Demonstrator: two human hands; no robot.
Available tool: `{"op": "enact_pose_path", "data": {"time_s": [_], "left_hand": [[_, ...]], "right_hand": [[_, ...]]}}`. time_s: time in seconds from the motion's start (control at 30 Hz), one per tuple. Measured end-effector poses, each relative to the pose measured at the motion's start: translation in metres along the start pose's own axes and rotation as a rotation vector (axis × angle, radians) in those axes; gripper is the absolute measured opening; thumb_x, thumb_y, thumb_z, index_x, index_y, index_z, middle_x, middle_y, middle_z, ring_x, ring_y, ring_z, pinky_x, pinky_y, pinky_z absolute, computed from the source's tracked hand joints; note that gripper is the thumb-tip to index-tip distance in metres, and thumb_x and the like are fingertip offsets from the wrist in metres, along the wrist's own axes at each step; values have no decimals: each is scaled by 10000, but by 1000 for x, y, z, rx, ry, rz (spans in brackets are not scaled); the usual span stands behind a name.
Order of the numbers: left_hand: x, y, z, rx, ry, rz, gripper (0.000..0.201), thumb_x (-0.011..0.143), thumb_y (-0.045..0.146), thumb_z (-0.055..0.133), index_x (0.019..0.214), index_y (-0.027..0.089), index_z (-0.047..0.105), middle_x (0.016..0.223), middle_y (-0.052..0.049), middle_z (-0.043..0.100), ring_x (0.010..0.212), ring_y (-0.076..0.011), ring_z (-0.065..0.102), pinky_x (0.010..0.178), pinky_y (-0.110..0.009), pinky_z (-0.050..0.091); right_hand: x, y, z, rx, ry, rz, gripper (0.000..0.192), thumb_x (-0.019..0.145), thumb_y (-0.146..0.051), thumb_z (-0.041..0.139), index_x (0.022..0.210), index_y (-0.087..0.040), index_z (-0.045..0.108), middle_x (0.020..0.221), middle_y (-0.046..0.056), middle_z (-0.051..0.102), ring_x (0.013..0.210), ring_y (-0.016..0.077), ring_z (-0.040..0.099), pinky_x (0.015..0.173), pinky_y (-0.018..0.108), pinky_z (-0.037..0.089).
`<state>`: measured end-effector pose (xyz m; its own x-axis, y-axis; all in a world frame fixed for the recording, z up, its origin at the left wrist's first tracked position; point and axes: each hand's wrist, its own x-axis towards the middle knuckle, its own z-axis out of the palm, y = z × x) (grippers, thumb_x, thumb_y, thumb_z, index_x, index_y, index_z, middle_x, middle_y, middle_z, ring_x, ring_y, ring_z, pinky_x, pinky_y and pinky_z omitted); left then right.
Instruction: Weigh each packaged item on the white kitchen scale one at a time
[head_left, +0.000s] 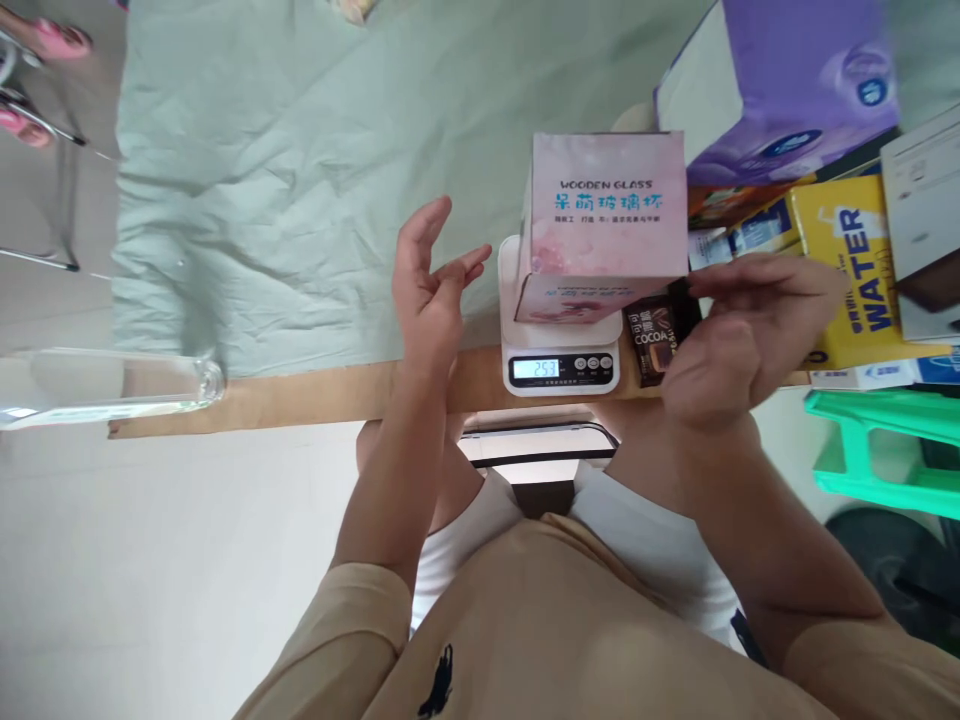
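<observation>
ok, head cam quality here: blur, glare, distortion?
Head view: soft, even daylight with weak shadows; wide-angle stretch at the edges; the left hand and right hand are slightly motion-soft; the scale display is readable; print on the pink box is sharp.

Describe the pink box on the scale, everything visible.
The pink box is cardboard by its look, printed "WOODEN GLASS" above blue Chinese characters, with a pale floral pattern. It stands closed and upright on the white kitchen scale, overhanging its platform. The display reads 253. Neither hand touches it; the left hand is open beside it.
</observation>
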<state>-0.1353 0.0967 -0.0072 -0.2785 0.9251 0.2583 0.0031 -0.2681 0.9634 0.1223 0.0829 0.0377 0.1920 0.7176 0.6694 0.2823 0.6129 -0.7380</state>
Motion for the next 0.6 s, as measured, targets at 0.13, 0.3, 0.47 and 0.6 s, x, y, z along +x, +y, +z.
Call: {"op": "enact_pose_path", "data": {"time_s": [0.13,0.3,0.47,0.6], "left_hand": [[-3,3,-5,5,-22,54,450,954,403,686,1388,360,581,1615,-30,599,1221,-273,801,1039,-416,676],[-4,7,-11,-36,-64,86,522,890,250,646,1397,353,574,1631,-13,598,1037,-189,825,912,-340,683],[-5,13,-16,-154,-71,61,567,872,195,700,1396,382,589,1602,58,626,1026,-171,808,912,-346,663],[-6,23,-14,-199,-37,-13,570,861,185,742,1366,411,607,1579,83,641,1071,-211,804,948,-399,653]], "right_hand": [[37,-34,-6,-111,-164,-89,368,947,-546,602,1264,-363,635,1186,45,559,1085,235,653,974,506,567],[76,-72,4,-524,-713,-223,598,899,-468,650,1453,-280,525,1502,146,567,1486,374,556,1143,621,570],[98,-92,25,-870,-1060,-67,886,780,-402,789,1597,-294,465,1759,140,393,1613,427,461,1316,683,435],[115,-93,34,-955,-1154,-113,918,769,-380,785,1625,-313,459,1691,117,502,1580,440,489,1289,704,443]]}}
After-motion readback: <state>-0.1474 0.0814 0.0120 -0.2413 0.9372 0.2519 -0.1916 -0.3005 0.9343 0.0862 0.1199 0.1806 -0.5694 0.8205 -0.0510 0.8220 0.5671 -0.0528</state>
